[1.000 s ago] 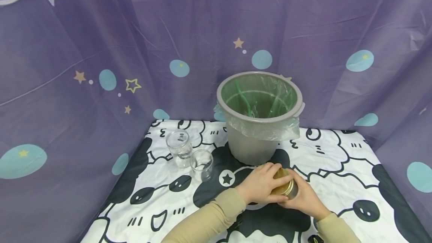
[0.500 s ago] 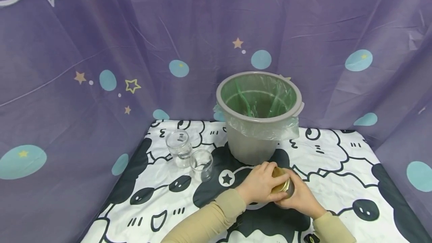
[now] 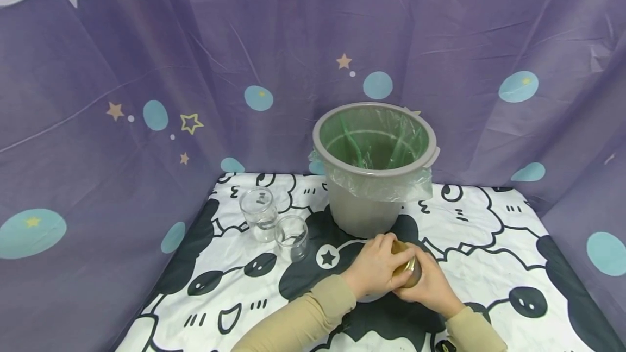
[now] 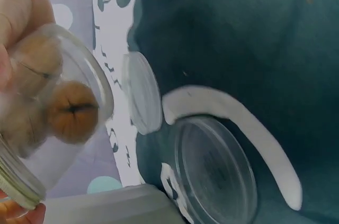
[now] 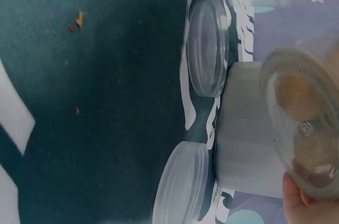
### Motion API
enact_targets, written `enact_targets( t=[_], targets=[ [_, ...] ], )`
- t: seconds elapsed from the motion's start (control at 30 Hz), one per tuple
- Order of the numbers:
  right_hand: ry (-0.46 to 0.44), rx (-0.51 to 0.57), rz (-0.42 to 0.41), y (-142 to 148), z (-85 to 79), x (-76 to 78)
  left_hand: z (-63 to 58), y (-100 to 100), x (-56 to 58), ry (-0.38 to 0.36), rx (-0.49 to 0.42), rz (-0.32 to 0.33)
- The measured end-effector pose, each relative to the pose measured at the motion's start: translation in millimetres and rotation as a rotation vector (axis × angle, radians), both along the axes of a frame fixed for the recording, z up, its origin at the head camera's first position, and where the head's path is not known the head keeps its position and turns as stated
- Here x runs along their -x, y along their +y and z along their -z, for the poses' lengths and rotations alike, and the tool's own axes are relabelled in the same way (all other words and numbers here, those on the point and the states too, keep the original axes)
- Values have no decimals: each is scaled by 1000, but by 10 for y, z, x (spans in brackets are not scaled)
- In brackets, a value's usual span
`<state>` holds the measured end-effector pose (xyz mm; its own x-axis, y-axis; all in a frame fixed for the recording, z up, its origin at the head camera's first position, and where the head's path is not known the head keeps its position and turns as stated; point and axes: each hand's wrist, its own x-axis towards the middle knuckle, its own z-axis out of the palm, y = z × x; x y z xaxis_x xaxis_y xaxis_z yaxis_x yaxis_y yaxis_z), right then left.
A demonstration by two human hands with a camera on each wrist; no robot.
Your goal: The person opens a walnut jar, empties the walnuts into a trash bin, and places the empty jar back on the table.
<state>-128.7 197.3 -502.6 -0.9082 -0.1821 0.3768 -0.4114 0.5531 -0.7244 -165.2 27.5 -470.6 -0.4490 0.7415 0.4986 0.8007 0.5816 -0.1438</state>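
In the head view both hands hold a glass jar [image 3: 413,278] with a gold lid [image 3: 400,254], tilted so the lid faces the left. My left hand [image 3: 373,266] grips the lid with curled fingers. Around the jar's body wraps my right hand [image 3: 430,289]. Several round brown pieces [image 4: 73,112], one with a star-shaped crack, show through the glass in the left wrist view. The jar's base [image 5: 304,123] faces the camera in the right wrist view, with right fingertips [image 5: 294,195] at its rim.
A grey bin [image 3: 364,213] with a clear bag liner stands behind the hands. Two clear containers [image 3: 259,215] stand at the left. Round clear lids [image 5: 207,46] lie on the patterned cloth, beside a few brown crumbs [image 5: 79,20]. A purple curtain [image 3: 195,69] encloses the back and sides.
My right hand has shifted a little leftward with the jar and turned it, so less of its lid shows. My left hand has stayed nearly in place on the lid.
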Motion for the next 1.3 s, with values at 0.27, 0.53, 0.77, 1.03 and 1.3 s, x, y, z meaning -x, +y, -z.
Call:
enact_targets(
  t=[0.27, 0.53, 0.77, 1.03, 1.3],
  targets=[
    [-44, -27, 104, -67, 65, -22, -9, 23, -14, 12, -22, -31],
    [18, -51, 190, -159, 122, -39, 19, 56, -49, 43, -64, -96],
    [164, -91, 256, -249, 140, -7, -1, 91, -58, 55, -112, -224],
    [137, -124, 204, -203, 112, 4, -131, -63, -64, -255, -35, -129],
    [108, -177, 113, -90, 92, -3, -244, -330, 45, -433, 93, 231]
  ],
)
